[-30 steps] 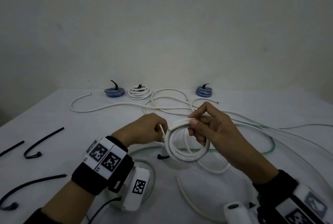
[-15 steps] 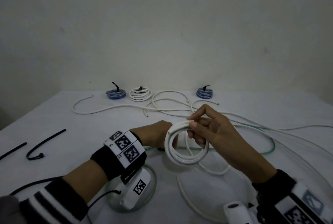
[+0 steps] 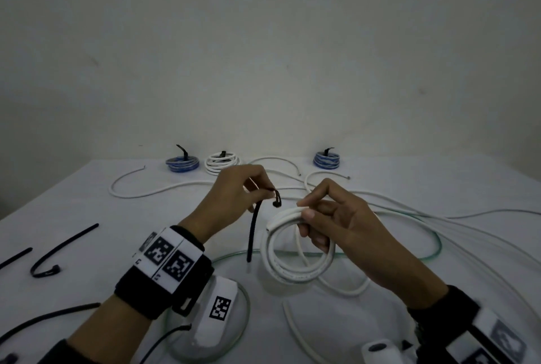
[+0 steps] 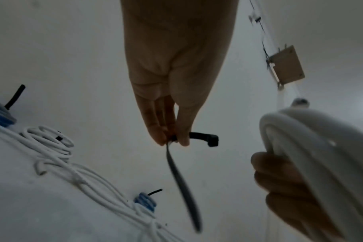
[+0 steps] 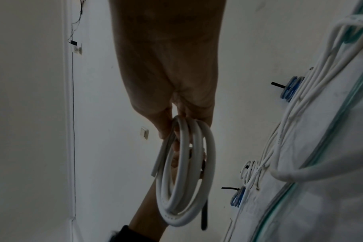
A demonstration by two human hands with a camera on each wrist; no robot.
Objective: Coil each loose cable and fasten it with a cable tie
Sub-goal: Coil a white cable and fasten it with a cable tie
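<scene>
My right hand (image 3: 336, 226) grips the coil (image 3: 295, 249) at its top, holding it upright above the table (image 3: 87, 217), its opening facing me. Just to its left, apart from it, my left hand (image 3: 234, 196) pinches a black tie (image 3: 254, 232) near its head; the strap hangs almost straight down, beside the coil's left rim. The tie's tip is the end nearest the coil's opening, so I judge the left hand must swing it rightward through the ring. Farther off lie loose cables (image 3: 164, 191), then three tied coils (image 3: 222, 162) at the table's far edge.
</scene>
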